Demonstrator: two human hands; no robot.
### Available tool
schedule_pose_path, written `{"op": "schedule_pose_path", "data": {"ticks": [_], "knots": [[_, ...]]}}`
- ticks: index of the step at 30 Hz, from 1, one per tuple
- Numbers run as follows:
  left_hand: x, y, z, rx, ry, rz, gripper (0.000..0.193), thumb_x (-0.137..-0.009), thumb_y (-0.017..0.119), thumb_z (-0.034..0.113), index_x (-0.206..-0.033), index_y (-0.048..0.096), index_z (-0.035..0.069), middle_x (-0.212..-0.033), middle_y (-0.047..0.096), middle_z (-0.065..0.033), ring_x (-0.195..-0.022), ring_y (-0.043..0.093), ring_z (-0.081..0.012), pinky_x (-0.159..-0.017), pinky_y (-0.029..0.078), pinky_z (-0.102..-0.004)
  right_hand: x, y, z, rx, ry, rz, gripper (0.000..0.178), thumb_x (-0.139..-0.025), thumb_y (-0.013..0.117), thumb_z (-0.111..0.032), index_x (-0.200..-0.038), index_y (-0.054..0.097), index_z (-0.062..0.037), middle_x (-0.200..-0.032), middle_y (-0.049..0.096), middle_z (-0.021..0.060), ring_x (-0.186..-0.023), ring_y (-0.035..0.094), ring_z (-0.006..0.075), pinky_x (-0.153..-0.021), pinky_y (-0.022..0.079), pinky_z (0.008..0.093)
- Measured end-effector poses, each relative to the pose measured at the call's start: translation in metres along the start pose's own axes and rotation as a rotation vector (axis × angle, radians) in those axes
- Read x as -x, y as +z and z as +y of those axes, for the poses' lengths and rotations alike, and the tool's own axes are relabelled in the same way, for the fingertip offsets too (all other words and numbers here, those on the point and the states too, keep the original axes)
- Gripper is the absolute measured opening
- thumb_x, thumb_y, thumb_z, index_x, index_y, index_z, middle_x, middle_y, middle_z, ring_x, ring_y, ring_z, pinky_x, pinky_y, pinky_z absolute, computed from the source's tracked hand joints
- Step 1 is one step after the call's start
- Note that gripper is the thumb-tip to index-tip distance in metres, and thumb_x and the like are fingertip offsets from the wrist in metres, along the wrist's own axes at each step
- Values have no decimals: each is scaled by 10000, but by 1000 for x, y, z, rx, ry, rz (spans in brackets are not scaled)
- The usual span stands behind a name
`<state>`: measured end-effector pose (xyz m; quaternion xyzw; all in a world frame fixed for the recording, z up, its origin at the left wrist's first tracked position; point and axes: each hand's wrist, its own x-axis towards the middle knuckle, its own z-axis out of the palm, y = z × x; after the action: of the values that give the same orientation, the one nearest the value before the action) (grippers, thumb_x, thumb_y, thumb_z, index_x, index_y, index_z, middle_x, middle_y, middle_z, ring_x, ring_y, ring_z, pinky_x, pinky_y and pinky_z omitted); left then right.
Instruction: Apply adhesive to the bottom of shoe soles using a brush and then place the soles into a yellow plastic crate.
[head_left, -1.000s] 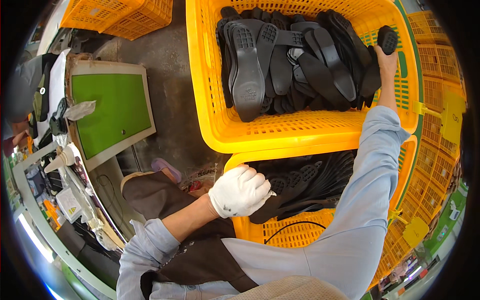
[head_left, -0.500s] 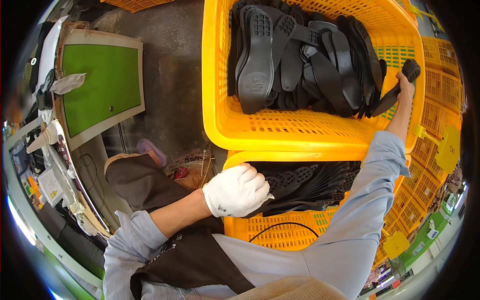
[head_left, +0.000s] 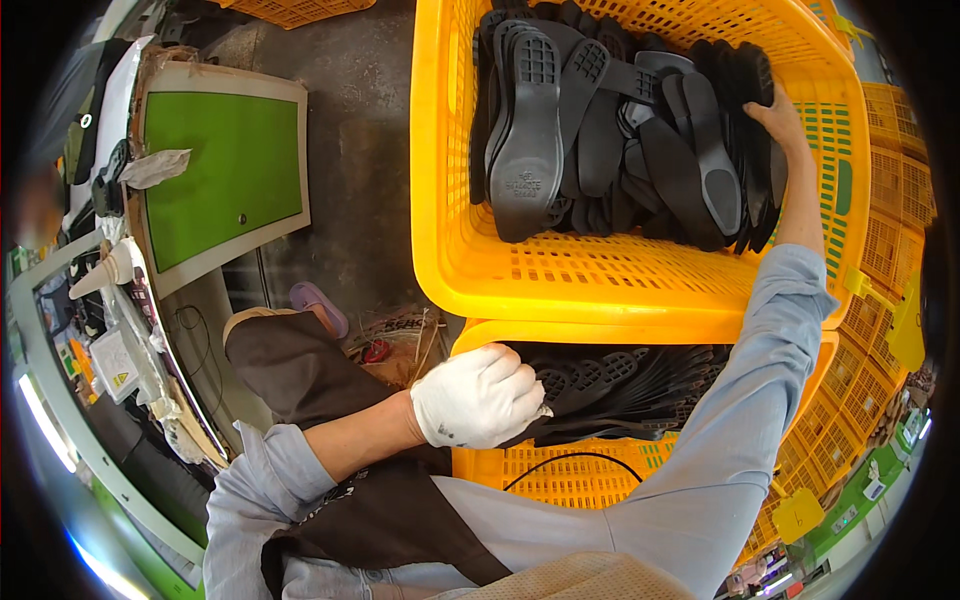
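Bare right hand (head_left: 780, 118) has its grip on the end of the dark soles (head_left: 525, 150) in the upper basket (head_left: 620, 318), can't tell if clamped or just touching; soles beside that grip stand in a row, those farther left lie crisscross, not lined up. Gloved left hand (head_left: 478, 398) is a curled fist, contents unclear, lower basket soles (head_left: 610, 380) bunched just right of it.

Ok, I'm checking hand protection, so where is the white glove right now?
In the head view, the white glove is just below centre, worn on the left hand, at the left end of the lower yellow crate.
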<state>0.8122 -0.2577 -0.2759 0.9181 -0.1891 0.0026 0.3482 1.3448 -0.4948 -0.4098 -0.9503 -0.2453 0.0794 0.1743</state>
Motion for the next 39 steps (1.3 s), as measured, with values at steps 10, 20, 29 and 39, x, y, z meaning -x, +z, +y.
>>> {"op": "schedule_pose_path", "data": {"ticks": [10, 20, 29, 39], "knots": [[1, 0, -1, 3, -14, -8, 209, -640, 685, 196, -754, 549, 84, -704, 494, -27, -669, 545, -192, -647, 437, -293, 9, -3, -20, 285, 13, 85, 805, -696, 742, -425, -1327, 443, -26, -1146, 612, 272, -1065, 587, 420, -902, 466, 427], [2, -1, -2, 6, -5, 6, 207, -650, 681, 191, -749, 537, 80, -704, 486, -31, -663, 538, -194, -649, 434, -293, 34, -40, 10, 189, 345, 325, 679, -676, 706, -412, -1157, 538, 36, -1045, 650, 219, -1003, 622, 356, -852, 461, 409], [2, -2, -1, 0, -23, -46, 211, -661, 687, 192, -766, 541, 82, -703, 495, -24, -667, 547, -187, -644, 442, -292, -3, -2, -20, 149, 243, 109, 810, -675, 744, -451, -1250, 470, 50, -1161, 592, 301, -1124, 558, 426, -946, 434, 425], [-2, -1, 1, -29, -32, -15, 212, -654, 693, 185, -776, 551, 84, -726, 514, -20, -685, 559, -186, -650, 458, -288, -5, 13, 35, -16, 59, -17, 919, -666, 799, -380, -1371, 382, 36, -1278, 536, 229, -1190, 514, 329, -1013, 384, 352]]}}
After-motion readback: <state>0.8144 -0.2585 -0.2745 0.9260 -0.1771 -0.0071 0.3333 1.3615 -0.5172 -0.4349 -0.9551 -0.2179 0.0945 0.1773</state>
